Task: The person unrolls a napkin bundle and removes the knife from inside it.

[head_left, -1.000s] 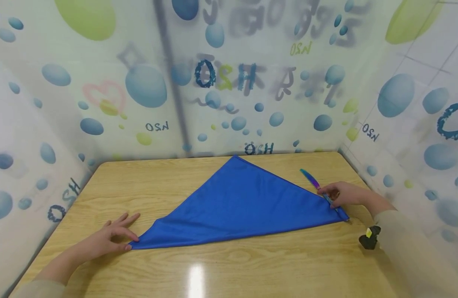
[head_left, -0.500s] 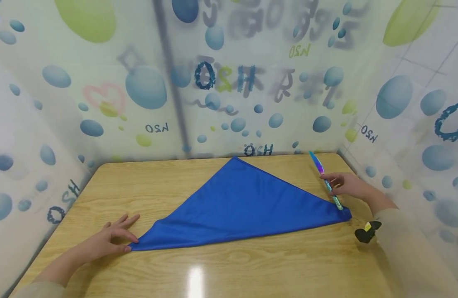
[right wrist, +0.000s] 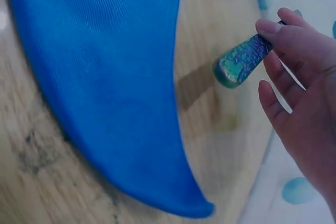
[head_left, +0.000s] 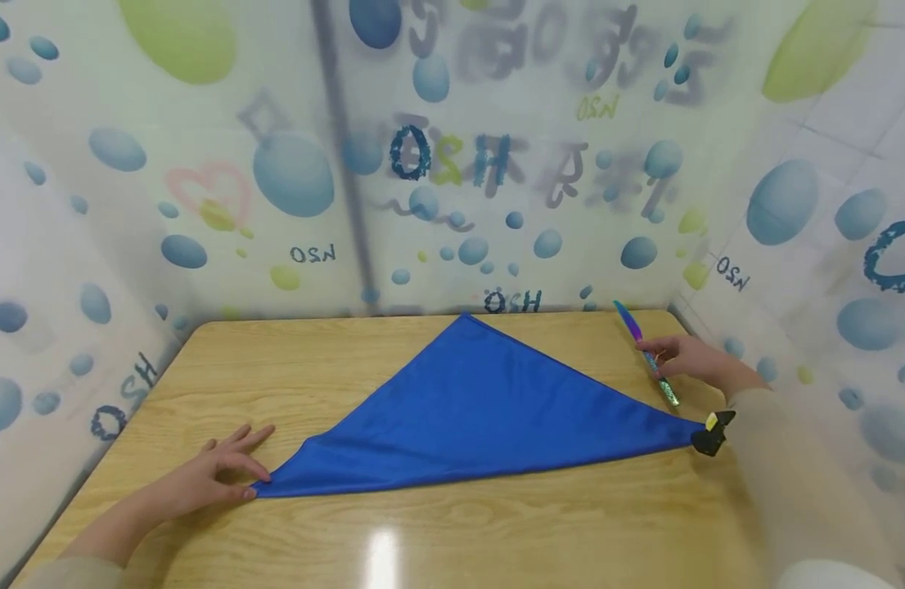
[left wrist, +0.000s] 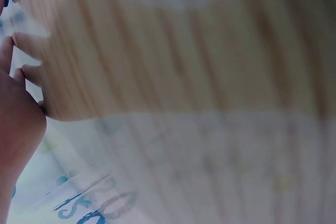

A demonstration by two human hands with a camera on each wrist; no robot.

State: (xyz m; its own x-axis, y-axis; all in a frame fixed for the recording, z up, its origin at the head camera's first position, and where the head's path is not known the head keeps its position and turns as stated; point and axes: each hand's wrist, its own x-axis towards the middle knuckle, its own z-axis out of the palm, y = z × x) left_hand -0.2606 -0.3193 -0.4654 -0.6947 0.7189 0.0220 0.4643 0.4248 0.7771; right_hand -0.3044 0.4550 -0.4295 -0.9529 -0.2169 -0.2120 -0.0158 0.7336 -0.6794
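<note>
A blue cloth napkin (head_left: 489, 401) lies on the wooden table as a wide triangle, its peak toward the back wall. At its left corner my left hand (head_left: 209, 483) pinches the tip between thumb and index finger, the other fingers spread; the left wrist view shows only part of this hand (left wrist: 18, 114) at its edge. Thumb and fingers of my right hand (head_left: 688, 360) grip an iridescent table knife (head_left: 629, 321), blade pointing to the back. In the right wrist view the knife handle's end (right wrist: 239, 66) hangs beside the napkin's curved right corner (right wrist: 194, 203), apart from it.
The wooden table (head_left: 320, 540) reaches back to a bubble-patterned curtain (head_left: 452, 229) that also runs along both sides. A black and yellow device (head_left: 710, 433) by my right wrist overlaps the napkin's right tip in the head view.
The knife has come off the napkin's right corner, swinging its blade backward and moving slightly right. That folded-up corner now lies extended. My left hand has stayed on the left tip.
</note>
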